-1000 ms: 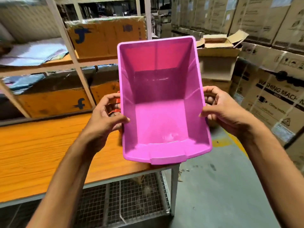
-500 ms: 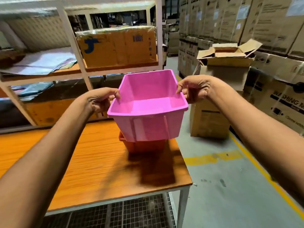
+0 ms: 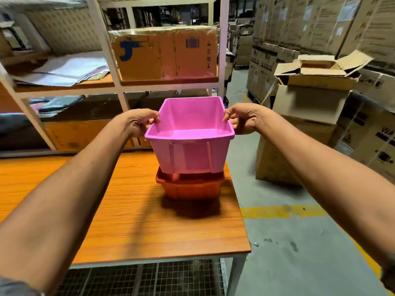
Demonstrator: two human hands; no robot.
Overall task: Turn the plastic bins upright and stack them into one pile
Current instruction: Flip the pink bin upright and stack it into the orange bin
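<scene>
A pink plastic bin (image 3: 190, 154) is upright, its base set into the mouth of an orange bin (image 3: 189, 186) that stands upright on the wooden table (image 3: 132, 227) near its right edge. My left hand (image 3: 142, 122) pinches the pink bin's left rim. My right hand (image 3: 242, 120) pinches its right rim. The pink bin is empty inside. Most of the orange bin's inside is hidden by the pink one.
A white metal shelf rack (image 3: 115, 86) with cardboard boxes (image 3: 164, 53) and folded sheets stands behind the table. An open carton (image 3: 312, 92) and stacked cartons (image 3: 320, 24) stand at the right beside the grey floor with a yellow line (image 3: 282, 211). A wire mesh (image 3: 149, 278) lies under the table.
The pink bin went from tilted with its opening toward me to upright over the orange bin, then lower into it. Both hands shifted to its side rims.
</scene>
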